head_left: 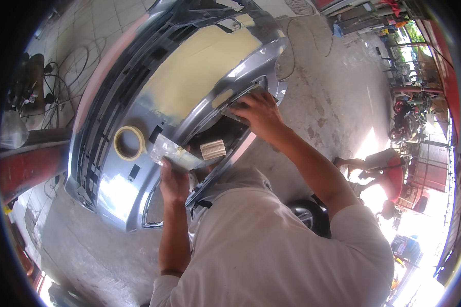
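A silver-blue car bumper (115, 189) lies before me, with a wide patch of pale yellow filler (200, 66) on its face. My left hand (174, 183) is closed on the near edge of a pale, shiny sheet (173, 153), its thumb on top; the sheet lies over the bumper beside the opening. At the far end of that opening, my right hand (258, 115) has its fingers bent against the trim edge; what they grip is hidden. Between the hands sits a small beige ridged block (212, 150). A roll of masking tape (129, 143) rests left of the sheet.
A red beam-like support (33, 171) stands left of the bumper. Cables (61, 77) lie on the tiled floor at the upper left. Near my right elbow is a car wheel (310, 217). Farther right, another person in red (392, 176) bends down by a parked motorbike (402, 120).
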### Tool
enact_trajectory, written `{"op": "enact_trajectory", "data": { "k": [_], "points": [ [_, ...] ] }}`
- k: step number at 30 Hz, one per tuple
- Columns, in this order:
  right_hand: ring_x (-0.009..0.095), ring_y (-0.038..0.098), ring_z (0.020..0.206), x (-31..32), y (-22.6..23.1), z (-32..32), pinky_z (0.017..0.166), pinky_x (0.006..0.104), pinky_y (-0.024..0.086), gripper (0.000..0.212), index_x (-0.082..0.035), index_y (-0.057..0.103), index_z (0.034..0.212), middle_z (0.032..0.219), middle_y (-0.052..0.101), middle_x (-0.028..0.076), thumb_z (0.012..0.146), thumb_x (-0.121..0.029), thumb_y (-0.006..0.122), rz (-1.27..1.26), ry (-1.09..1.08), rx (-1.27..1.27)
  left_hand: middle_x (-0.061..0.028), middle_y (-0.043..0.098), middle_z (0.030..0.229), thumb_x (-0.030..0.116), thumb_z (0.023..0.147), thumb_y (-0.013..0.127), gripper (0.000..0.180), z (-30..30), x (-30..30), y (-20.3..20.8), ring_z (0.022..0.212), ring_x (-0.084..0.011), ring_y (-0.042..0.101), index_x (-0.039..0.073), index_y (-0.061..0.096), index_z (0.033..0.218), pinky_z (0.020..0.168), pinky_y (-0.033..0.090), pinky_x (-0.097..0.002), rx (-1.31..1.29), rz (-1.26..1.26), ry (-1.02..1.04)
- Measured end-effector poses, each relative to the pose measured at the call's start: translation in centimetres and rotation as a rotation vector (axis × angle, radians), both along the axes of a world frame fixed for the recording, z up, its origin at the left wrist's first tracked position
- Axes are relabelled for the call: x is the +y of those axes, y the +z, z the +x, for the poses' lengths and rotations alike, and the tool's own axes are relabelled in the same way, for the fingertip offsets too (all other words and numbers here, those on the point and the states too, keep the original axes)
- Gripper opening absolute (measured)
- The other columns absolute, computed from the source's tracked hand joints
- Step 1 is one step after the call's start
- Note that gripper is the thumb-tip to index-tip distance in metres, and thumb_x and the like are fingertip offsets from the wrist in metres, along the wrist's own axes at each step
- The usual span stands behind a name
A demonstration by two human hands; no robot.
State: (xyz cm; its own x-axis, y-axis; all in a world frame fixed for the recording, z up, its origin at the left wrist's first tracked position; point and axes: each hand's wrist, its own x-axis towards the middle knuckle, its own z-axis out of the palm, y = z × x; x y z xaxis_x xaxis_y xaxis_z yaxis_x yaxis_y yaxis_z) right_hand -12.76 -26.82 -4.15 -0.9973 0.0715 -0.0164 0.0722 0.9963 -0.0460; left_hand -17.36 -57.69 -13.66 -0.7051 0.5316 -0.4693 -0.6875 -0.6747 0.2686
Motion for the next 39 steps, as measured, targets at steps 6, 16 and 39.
{"op": "enact_trajectory", "data": {
  "k": [6,16,39],
  "points": [
    [0.021,0.055,0.122,0.5,1.1,-1.3,0.107,0.0474,0.038,0.039,-0.028,0.075,0.117,0.123,0.059,0.0,0.08,-0.015,0.078,-0.007,0.064,0.181,-0.0102,0.051,0.148,0.035,0.099,0.065,0.065,0.0,-0.1,0.3,0.141,-0.0418,0.043,0.01,0.039,0.153,0.119,0.034,-0.0519,-0.009,0.001,0.004],
    [0.022,0.055,0.121,-0.3,-1.8,-1.7,0.104,0.0471,0.041,0.041,-0.027,0.075,0.117,0.122,0.059,0.001,0.077,-0.016,0.079,-0.022,0.066,0.175,-0.0108,0.05,0.149,0.034,0.099,0.065,0.065,0.0,0.3,0.1,0.142,-0.0429,0.042,0.009,0.038,0.153,0.119,0.034,-0.0527,-0.01,-0.015,0.006],
    [0.024,0.05,0.124,-2.6,-2.4,-2.2,0.106,0.0509,0.04,0.041,-0.03,0.074,0.118,0.125,0.054,0.001,0.077,-0.025,0.08,0.093,0.131,0.213,-0.0166,0.055,0.14,0.034,0.104,0.058,0.058,0.0,0.6,0.6,0.134,-0.0367,0.052,0.002,0.04,0.149,0.115,0.039,-0.0496,0.011,-0.034,0.015]
  ]
}}
